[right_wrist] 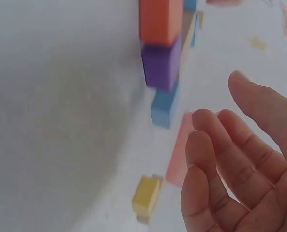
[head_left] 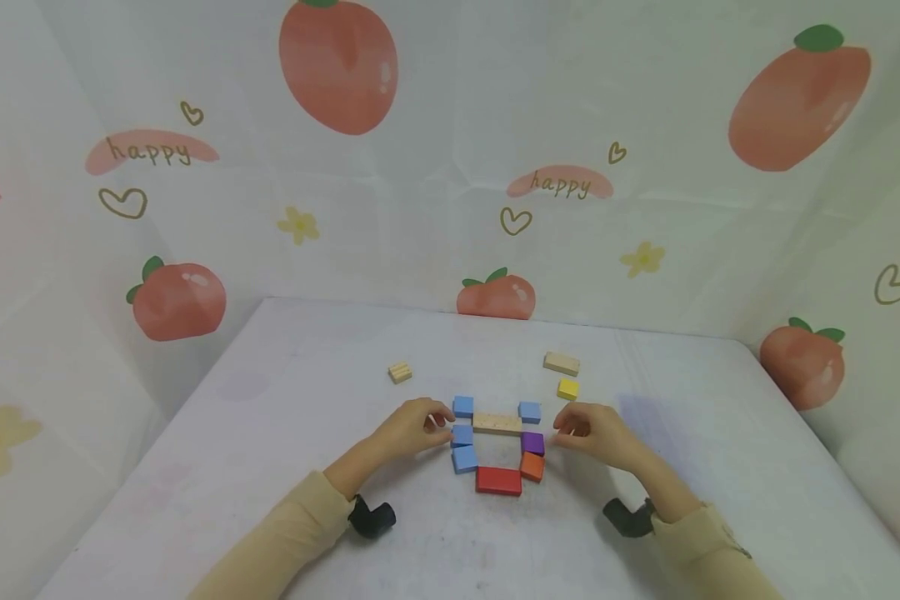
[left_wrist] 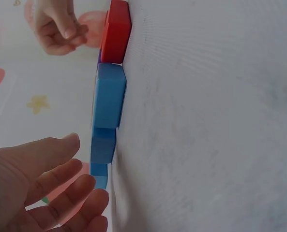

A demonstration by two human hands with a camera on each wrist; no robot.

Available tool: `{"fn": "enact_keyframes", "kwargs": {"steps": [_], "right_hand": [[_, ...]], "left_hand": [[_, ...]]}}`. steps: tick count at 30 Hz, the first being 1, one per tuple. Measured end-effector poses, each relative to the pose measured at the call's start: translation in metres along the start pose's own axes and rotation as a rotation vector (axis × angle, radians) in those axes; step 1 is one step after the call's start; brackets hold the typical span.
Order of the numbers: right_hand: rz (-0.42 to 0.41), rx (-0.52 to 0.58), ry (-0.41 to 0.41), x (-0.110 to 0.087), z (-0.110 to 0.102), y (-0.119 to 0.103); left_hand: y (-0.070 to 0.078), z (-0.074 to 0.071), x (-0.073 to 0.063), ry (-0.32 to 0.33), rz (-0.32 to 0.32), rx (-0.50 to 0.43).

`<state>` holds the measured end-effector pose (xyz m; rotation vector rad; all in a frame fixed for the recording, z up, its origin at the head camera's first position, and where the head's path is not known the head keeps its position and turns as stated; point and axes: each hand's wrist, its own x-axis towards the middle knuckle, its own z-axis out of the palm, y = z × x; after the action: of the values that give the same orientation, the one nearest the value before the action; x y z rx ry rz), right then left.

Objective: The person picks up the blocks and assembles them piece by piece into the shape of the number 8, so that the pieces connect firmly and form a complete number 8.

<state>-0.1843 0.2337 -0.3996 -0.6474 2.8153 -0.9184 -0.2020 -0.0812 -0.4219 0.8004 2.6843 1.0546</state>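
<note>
Toy blocks form a ring on the white table. Its left side is three blue blocks (head_left: 464, 458) in a column. A plain wooden block (head_left: 497, 423) bridges across to a single blue block (head_left: 529, 412) at the far right. Below that one come a purple block (head_left: 532, 443) and an orange block (head_left: 532, 467); a red block (head_left: 498, 481) closes the near side. My left hand (head_left: 412, 427), fingers loosely bent, is beside the left column with nothing in it. Similarly bent and holding nothing, my right hand (head_left: 600, 429) hovers just right of the purple block.
Beyond the ring, a yellow block (head_left: 567, 388) and a wooden block (head_left: 562, 363) lie at the back right. A small grooved wooden block (head_left: 400, 372) is at the back left. A fruit-printed cloth (head_left: 420, 217) hangs behind the table.
</note>
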Motion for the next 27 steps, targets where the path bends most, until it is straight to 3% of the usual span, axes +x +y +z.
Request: {"fn": "enact_keyframes", "kwargs": {"steps": [9,17,27], "right_hand": [[0.061,-0.038,0.081,0.020,-0.023,0.018],[0.133,-0.023,0.138,0.034,-0.031,0.038],[0.271,-0.015,0.077,0.046,-0.028,0.050]], "left_hand": [[-0.005,0.002,0.003,-0.050,-0.021,-0.012],[-0.005,0.004,0.004,-0.051,-0.022,-0.001],[-0.005,0.005,0.005,-0.048,-0.043,0.004]]}}
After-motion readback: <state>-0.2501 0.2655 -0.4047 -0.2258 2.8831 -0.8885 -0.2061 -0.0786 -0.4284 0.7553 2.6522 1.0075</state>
